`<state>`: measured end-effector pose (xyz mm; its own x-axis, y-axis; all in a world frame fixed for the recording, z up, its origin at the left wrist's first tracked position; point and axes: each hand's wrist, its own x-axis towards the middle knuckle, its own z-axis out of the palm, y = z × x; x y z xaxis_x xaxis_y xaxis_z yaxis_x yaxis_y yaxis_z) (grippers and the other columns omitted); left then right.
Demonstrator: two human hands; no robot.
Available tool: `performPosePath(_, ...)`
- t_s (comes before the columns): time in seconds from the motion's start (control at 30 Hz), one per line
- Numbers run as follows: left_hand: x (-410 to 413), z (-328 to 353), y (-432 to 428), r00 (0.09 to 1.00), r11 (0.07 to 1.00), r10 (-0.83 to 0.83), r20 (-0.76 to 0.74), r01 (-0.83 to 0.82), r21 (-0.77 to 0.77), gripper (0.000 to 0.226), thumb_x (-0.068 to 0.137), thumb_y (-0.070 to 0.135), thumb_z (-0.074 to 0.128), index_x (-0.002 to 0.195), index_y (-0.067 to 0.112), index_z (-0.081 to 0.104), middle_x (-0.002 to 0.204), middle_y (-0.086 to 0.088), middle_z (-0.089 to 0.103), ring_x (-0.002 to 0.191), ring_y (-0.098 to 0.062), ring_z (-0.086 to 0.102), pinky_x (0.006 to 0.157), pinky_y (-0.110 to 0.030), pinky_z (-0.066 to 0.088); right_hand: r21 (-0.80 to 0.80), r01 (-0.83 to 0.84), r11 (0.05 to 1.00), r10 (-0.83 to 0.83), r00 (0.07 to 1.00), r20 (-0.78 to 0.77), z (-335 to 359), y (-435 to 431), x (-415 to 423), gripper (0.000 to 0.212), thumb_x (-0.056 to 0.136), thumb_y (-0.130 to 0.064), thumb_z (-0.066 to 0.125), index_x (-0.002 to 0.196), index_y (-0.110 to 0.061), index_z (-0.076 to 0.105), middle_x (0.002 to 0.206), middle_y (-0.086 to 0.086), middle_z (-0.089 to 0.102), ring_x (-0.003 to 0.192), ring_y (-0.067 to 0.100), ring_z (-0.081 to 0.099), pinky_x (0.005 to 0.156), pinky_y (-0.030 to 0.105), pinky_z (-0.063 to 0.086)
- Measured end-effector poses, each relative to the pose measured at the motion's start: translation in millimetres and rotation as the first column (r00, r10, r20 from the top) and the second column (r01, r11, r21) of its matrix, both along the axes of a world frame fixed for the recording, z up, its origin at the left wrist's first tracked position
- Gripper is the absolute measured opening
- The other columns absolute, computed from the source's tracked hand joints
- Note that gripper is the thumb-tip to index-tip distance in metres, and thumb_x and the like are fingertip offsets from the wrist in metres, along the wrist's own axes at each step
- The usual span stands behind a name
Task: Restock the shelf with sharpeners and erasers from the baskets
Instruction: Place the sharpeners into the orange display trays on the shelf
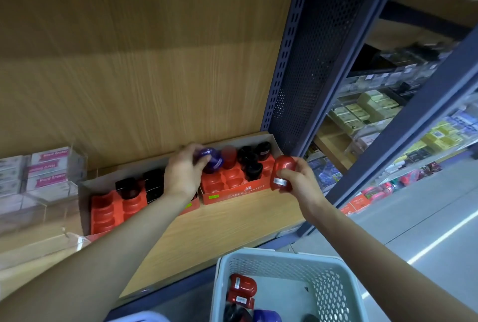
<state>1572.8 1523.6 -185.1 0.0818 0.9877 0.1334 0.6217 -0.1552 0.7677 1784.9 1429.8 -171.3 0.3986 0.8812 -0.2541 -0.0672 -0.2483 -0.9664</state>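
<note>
On the wooden shelf [227, 221] stand two red display trays. My left hand [183, 171] grips a purple sharpener [213, 160] over the back left slots of the right tray [240, 189]. A red sharpener [283, 173] is pinched in my right hand [297, 182] just off that tray's right end. The right tray holds one red sharpener [229, 157] and three black ones [252, 161]. The left tray [111, 210] carries a few black sharpeners [141, 186]. Below, a pale grey basket [274, 264] holds red [243, 286], purple and black sharpeners.
Clear boxes of erasers [49, 171] sit on the shelf at the left. A dark blue perforated upright [310, 63] bounds the shelf on the right. Beyond it, another shelf carries small stationery packs [367, 109]. The grey aisle floor [426, 218] lies at the right.
</note>
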Motion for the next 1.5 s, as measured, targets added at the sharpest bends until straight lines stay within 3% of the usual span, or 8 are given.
performPosePath(0.17, 0.3, 9.0, -19.2, 0.855, 0.944, 0.04, 0.517, 0.138, -0.3, 0.006, 0.095, 0.015, 0.054, 0.099, 0.012, 0.055, 0.09, 0.001, 0.064, 0.068, 0.005, 0.064, 0.071, -0.018, 0.048, -0.069, -0.11, 0.992, 0.102, 0.989, -0.104, 2.5, 3.8, -17.6, 0.033, 0.082, 0.001, 0.061, 0.108, -0.017, 0.053, 0.101, 0.012, 0.061, 0.091, 0.025, 0.061, 0.078, 0.037, 0.052)
performPosePath(0.3, -0.9, 2.7, -28.7, 0.786, 0.891, 0.012, 0.618, 0.272, -0.363, 0.004, 0.094, 0.013, 0.054, 0.095, 0.017, 0.053, 0.096, -0.004, 0.067, 0.081, -0.003, 0.068, 0.07, -0.014, 0.05, -0.065, -0.177, 0.982, 0.163, 0.971, -0.175, 4.6, 13.0, -42.4, 0.045, 0.077, -0.02, 0.076, 0.118, -0.022, 0.057, 0.103, 0.006, 0.069, 0.094, 0.023, 0.067, 0.084, 0.038, 0.053)
performPosePath(0.43, -7.9, -0.4, -28.2, 0.862, 0.884, -0.159, 0.482, 0.341, -0.318, 0.008, 0.092, 0.009, 0.057, 0.096, 0.015, 0.053, 0.095, -0.004, 0.065, 0.087, -0.011, 0.064, 0.074, -0.015, 0.047, 0.01, -0.112, 0.994, 0.112, 0.977, -0.18, 9.2, 27.4, -57.9, 0.031, 0.076, -0.021, 0.077, 0.105, -0.022, 0.065, 0.094, 0.007, 0.072, 0.086, 0.022, 0.07, 0.085, 0.041, 0.056)
performPosePath(0.57, -17.7, -1.8, -17.0, 0.937, 0.93, -0.281, 0.207, 0.319, -0.182, 0.016, 0.088, 0.01, 0.064, 0.101, 0.012, 0.055, 0.096, 0.001, 0.057, 0.081, -0.013, 0.057, 0.069, -0.01, 0.043, 0.047, -0.133, 0.99, 0.124, 0.981, 0.151, 19.6, 40.6, -63.2, 0.016, 0.078, -0.019, 0.076, 0.083, -0.021, 0.061, 0.074, 0.0, 0.068, 0.073, 0.015, 0.068, 0.069, 0.031, 0.057)
performPosePath(0.83, -34.1, -14.0, 20.2, 0.998, 0.997, -0.037, -0.052, 0.034, -0.066, 0.017, 0.084, 0.017, 0.069, 0.099, 0.019, 0.061, 0.112, -0.004, 0.056, 0.104, -0.022, 0.054, 0.092, -0.032, 0.042, -0.001, -0.178, 0.984, 0.161, 0.887, 0.433, 0.6, 64.3, -61.6, 0.026, 0.078, -0.024, 0.076, 0.099, -0.019, 0.062, 0.087, -0.005, 0.067, 0.082, 0.011, 0.066, 0.079, 0.037, 0.057)
performPosePath(1.17, -35.5, -15.9, 17.7, 0.989, 0.998, -0.063, -0.13, 0.059, -0.036, 0.021, 0.084, 0.018, 0.068, 0.105, 0.015, 0.065, 0.116, -0.003, 0.048, 0.113, -0.024, 0.048, 0.102, -0.043, 0.038, -0.121, -0.422, 0.898, 0.331, 0.469, 0.819, -23.8, 65.9, -90.3, 0.033, 0.084, -0.028, 0.069, 0.115, -0.019, 0.062, 0.12, -0.002, 0.056, 0.107, 0.015, 0.056, 0.094, 0.03, 0.047)
performPosePath(1.33, -41.9, -9.3, 11.6, 0.987, 0.995, -0.096, -0.13, 0.093, -0.026, 0.021, 0.086, 0.021, 0.067, 0.106, 0.016, 0.065, 0.114, -0.004, 0.051, 0.113, -0.024, 0.048, 0.101, -0.041, 0.038, -0.155, -0.433, 0.888, 0.408, 0.59, 0.697, -18.5, 65.2, -91.9, 0.039, 0.086, -0.019, 0.067, 0.123, -0.018, 0.056, 0.127, -0.001, 0.034, 0.116, 0.013, 0.045, 0.097, 0.016, 0.032)
performPosePath(1.5, -42.3, 5.1, -3.9, 0.976, 0.975, -0.208, 0.058, 0.211, -0.061, 0.023, 0.085, 0.023, 0.068, 0.105, 0.015, 0.062, 0.1, 0.004, 0.056, 0.097, -0.012, 0.053, 0.087, -0.02, 0.043, -0.055, -0.423, 0.905, 0.411, 0.83, 0.377, 1.1, 46.8, -76.2, 0.049, 0.085, -0.003, 0.062, 0.121, -0.02, 0.034, 0.119, 0.004, 0.048, 0.112, 0.016, 0.05, 0.097, 0.031, 0.045)
